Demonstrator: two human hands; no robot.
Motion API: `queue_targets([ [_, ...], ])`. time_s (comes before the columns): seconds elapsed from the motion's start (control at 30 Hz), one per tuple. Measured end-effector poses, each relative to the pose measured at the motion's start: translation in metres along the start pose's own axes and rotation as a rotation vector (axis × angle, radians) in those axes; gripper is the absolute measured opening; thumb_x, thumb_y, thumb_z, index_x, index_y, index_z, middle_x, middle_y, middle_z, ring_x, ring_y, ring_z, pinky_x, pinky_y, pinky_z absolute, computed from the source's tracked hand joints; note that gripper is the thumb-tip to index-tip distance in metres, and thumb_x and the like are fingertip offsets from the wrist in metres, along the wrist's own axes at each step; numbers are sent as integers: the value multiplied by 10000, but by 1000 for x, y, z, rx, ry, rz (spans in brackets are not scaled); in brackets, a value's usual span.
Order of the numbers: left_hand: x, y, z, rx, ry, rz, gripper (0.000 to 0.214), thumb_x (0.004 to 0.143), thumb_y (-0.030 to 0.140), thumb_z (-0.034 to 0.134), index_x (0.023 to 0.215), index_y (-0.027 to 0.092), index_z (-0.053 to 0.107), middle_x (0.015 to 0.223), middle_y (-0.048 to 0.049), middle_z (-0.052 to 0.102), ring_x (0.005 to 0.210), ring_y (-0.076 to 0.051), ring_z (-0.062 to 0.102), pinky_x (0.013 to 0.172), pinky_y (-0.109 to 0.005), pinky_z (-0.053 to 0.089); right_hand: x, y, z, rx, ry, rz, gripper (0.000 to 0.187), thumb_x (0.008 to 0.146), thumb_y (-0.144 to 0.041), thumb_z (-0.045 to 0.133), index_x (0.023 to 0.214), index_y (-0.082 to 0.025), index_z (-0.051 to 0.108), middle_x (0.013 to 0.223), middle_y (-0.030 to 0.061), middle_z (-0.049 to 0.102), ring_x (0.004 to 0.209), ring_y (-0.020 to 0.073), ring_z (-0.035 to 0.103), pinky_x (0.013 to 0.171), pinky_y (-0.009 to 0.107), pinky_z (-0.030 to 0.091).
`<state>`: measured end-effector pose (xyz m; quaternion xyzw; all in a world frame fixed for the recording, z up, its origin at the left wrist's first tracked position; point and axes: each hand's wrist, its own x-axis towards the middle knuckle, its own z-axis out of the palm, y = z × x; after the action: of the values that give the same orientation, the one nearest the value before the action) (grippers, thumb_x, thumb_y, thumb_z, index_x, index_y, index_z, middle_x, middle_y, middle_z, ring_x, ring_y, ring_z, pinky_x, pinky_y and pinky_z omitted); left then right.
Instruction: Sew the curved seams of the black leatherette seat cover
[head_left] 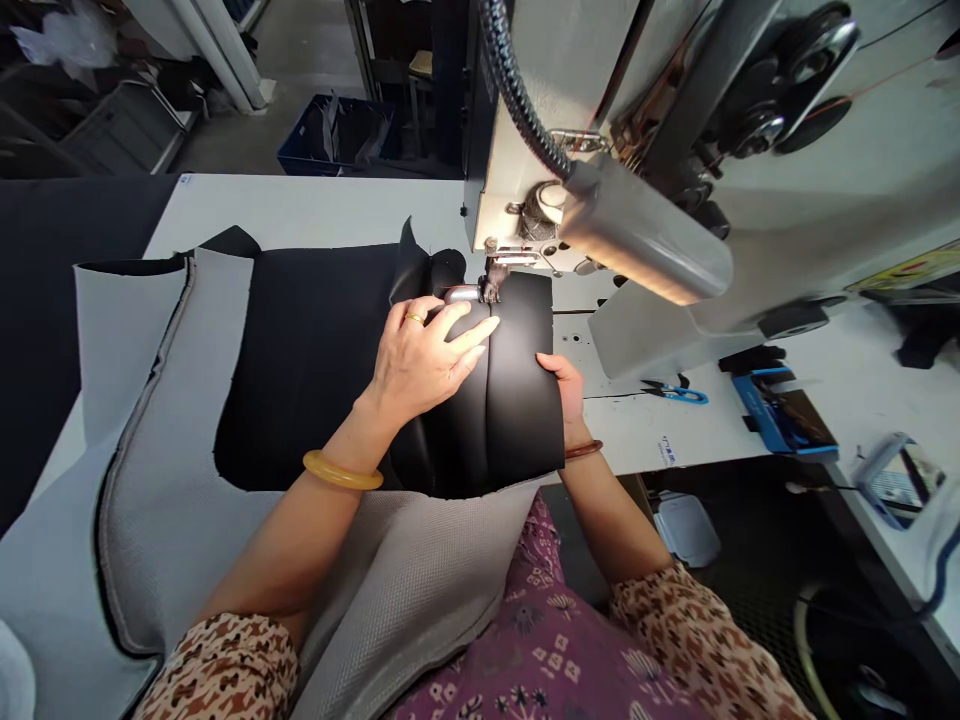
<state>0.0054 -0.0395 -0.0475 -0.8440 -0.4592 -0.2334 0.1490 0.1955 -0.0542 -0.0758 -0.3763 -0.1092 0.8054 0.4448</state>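
My left hand (426, 358) lies flat on a black leather-like piece (322, 350) with its fingers stretched toward the presser foot (489, 285) of the sewing machine (675, 130). My right hand (568, 392) is tucked under the right edge of the black piece, only its thumb side showing as it grips that edge. A seam runs down the black material between the two hands. The grey mesh backing (157, 470) of the same work hangs over the table edge onto my lap.
A white table (315, 205) carries the machine. Blue-handled snips (679, 393) lie to the right of the machine bed, with a blue box (784, 410) beyond them. A blue crate (337, 135) stands on the floor behind the table. Black fabric (37, 330) covers the left.
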Motion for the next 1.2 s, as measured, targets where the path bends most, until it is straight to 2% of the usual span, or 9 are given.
queue_targets([
  [0.13, 1, 3, 3, -63, 23, -35, 315, 930, 329, 490, 1218, 341, 616, 1212, -46, 631, 1199, -298, 496, 1070, -606, 249, 4, -3, -2, -22, -12, -19, 218, 594, -347, 612, 759, -206, 621, 748, 16, 689, 880, 245, 653, 782, 385, 563],
  [0.27, -1, 7, 8, -61, 43, -18, 317, 942, 315, 469, 1224, 288, 612, 1207, -70, 633, 1245, -284, 491, 1085, -578, 270, 5, -7, -1, -38, -33, -6, 239, 605, -357, 588, 787, -206, 623, 758, 15, 685, 891, 242, 651, 775, 382, 561],
  [0.43, 5, 7, 8, -91, 26, -72, 313, 938, 324, 471, 1217, 298, 611, 1221, -83, 629, 1260, -313, 493, 1085, -657, 223, 17, -14, -2, -59, -64, -67, 263, 618, -359, 589, 828, -206, 632, 756, 11, 682, 889, 232, 652, 769, 369, 561],
  [0.57, 0, 7, 12, -85, 68, -29, 315, 928, 314, 490, 1218, 298, 611, 1227, -84, 630, 1278, -296, 484, 1095, -614, 264, 19, -9, -5, -61, -96, -109, 303, 610, -387, 599, 853, -211, 643, 796, 10, 694, 906, 240, 646, 773, 373, 561],
  [0.7, -10, 11, 15, -36, 97, 14, 337, 925, 316, 495, 1245, 289, 598, 1264, -103, 613, 1253, -273, 511, 1077, -560, 327, 9, 4, -6, -31, -95, -135, 342, 606, -398, 588, 887, -214, 648, 812, 9, 691, 930, 240, 640, 792, 370, 556],
  [0.87, -6, 15, 12, -61, 13, -57, 351, 924, 344, 496, 1263, 337, 584, 1302, -95, 587, 1270, -294, 491, 1086, -614, 276, 3, 7, -4, -15, -92, -136, 337, 619, -397, 576, 895, -216, 647, 863, 0, 688, 948, 224, 627, 825, 357, 545],
  [0.97, 2, 13, 10, -85, -24, -97, 356, 933, 346, 479, 1276, 348, 573, 1315, -95, 576, 1292, -300, 469, 1095, -630, 250, 7, 1, -1, -28, -57, -218, 272, 647, -374, 562, 863, -229, 641, 902, -19, 684, 931, 197, 617, 823, 332, 538],
  [1.07, 5, 11, 11, -100, -21, -91, 348, 935, 335, 472, 1263, 341, 586, 1280, -95, 598, 1296, -295, 468, 1096, -614, 265, 9, -4, 3, -70, 42, -302, 156, 683, -342, 551, 768, -234, 623, 782, -28, 661, 865, 172, 607, 778, 295, 532],
  [1.2, -6, 16, 15, -126, -3, -50, 339, 917, 336, 497, 1234, 317, 615, 1276, -102, 598, 1291, -298, 474, 1082, -564, 321, 6, -2, 6, -82, 89, -255, 185, 667, -337, 558, 789, -229, 645, 762, -29, 666, 872, 183, 608, 781, 300, 541],
])
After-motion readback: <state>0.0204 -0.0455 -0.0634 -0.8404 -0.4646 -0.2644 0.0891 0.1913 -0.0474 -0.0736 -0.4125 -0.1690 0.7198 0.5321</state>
